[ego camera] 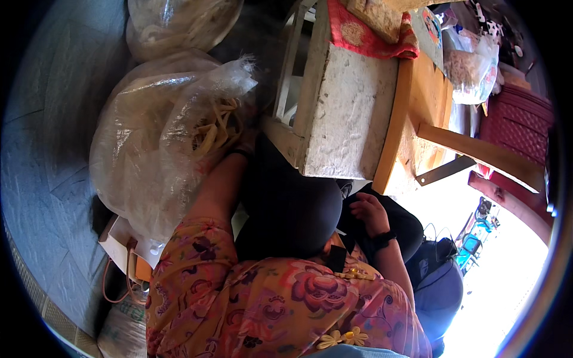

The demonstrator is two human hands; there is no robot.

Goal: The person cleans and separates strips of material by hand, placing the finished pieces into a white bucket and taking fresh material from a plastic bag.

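On the left, my left hand point(246, 142) reaches down beside a large clear plastic bag point(138, 147). Shadow and the bag hide most of its fingers, so I cannot tell whether they grip anything. Pale yellow strips point(219, 127), curled and tangled, show at the bag's opening near this hand. My right hand point(371, 214) is over my dark-trousered leg, close to the bench, with its fingers loosely bent and nothing held in them. A dark band circles each wrist.
A worn whitish wooden bench point(353, 112) stands ahead, with a red patterned cloth point(371, 38) over it. Another filled plastic bag point(183, 27) lies farther off. A white paper bag point(121, 241) is at the left. A dark red plastic basket point(517, 121) stands at the right.
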